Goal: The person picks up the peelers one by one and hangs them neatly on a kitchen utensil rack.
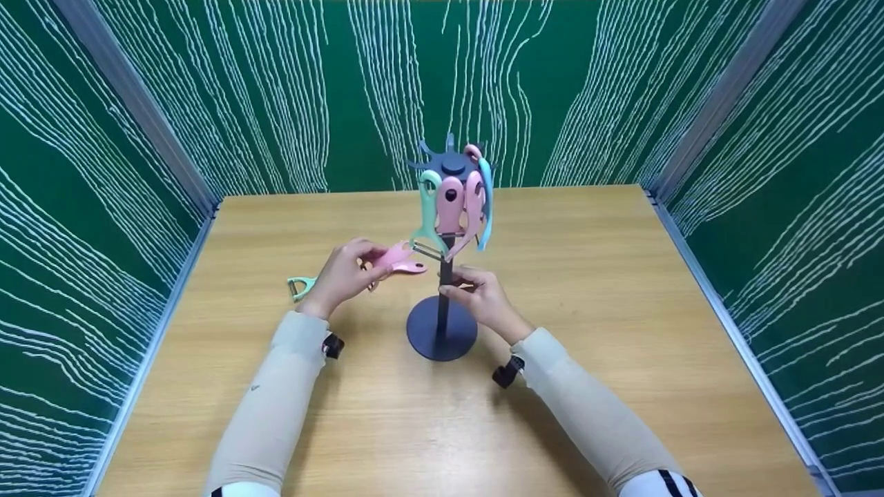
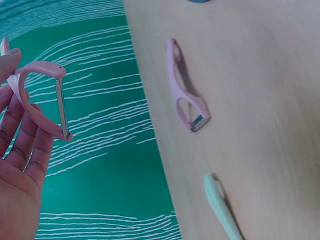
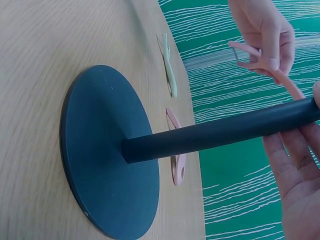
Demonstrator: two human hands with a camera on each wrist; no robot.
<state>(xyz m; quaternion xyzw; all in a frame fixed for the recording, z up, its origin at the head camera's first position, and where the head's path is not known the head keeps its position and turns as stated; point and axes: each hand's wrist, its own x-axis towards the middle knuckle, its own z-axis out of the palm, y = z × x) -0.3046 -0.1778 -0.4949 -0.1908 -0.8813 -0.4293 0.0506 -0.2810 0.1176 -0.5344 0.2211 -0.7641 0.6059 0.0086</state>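
Note:
My left hand (image 1: 345, 273) pinches a pink peeler (image 2: 44, 68) by its handle, above the table and left of the dark stand (image 1: 423, 338). The peeler's blade end points back toward my wrist. Around the stand's pole (image 3: 220, 132) curl the thumb and fingers of my right hand (image 1: 487, 300), a little above the round base. From the stand's top hooks (image 1: 452, 162) hang a green peeler (image 1: 427, 207), a pink peeler (image 1: 449, 217), another pink one (image 1: 474, 200) and a blue one (image 1: 487, 207); part of one more pink handle (image 1: 472, 150) shows behind.
On the wooden table (image 1: 587, 414), a pink peeler (image 2: 177, 82) lies behind my left hand. Further left lies a green peeler (image 1: 301, 288), partly hidden by that hand. Green panels with white wavy lines (image 1: 276, 90) wall in the back and both sides.

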